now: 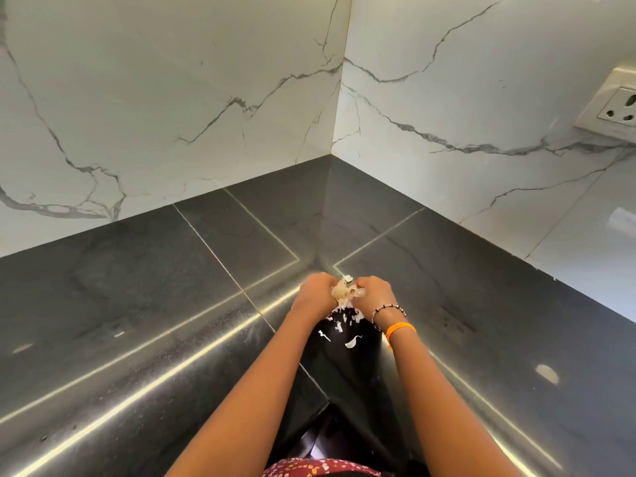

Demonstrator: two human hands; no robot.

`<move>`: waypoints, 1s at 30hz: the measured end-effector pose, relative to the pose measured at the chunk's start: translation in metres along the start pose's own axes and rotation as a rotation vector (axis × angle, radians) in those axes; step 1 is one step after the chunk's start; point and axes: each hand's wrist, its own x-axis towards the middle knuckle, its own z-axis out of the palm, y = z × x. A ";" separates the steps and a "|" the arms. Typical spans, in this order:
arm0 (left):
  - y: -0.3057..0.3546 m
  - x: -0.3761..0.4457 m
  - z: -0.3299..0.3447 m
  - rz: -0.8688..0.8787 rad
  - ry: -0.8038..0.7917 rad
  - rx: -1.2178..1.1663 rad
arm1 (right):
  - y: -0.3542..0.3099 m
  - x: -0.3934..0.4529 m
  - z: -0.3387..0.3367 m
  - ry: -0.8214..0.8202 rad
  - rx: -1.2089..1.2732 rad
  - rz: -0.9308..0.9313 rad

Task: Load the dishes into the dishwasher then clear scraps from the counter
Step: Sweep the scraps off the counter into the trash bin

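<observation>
Patterned red fabric (320, 469) at the bottom edge sits nearest, below the dark stone table (137, 304) that fills a corner under white marble walls (172, 98) with a socket (616, 108) at far right. Both the left hand (315, 294) and the right hand (373, 294) curl around a clump of pale papery scraps (342, 291) between them, just above the table. Loose flakes (351, 341) lie scattered below the wrists, the right one wearing a beaded bracelet (389, 309) and an orange band (401, 328).

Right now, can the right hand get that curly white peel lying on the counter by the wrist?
Probably yes. The loose peel lies on the counter just beside the right wrist, nothing covering it. But the right hand already grips scraps with the left hand.
</observation>
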 end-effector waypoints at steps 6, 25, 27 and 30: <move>-0.003 0.005 -0.003 -0.126 0.005 -0.148 | 0.006 0.004 -0.017 0.007 0.181 0.060; 0.025 -0.004 -0.039 -0.082 0.011 -0.278 | 0.039 -0.018 -0.028 -0.090 0.940 0.172; 0.025 -0.010 -0.038 -0.080 0.003 -0.274 | 0.041 -0.020 -0.024 -0.128 0.949 0.240; 0.021 -0.020 -0.034 -0.079 -0.006 -0.278 | 0.044 -0.031 -0.015 -0.180 1.133 0.327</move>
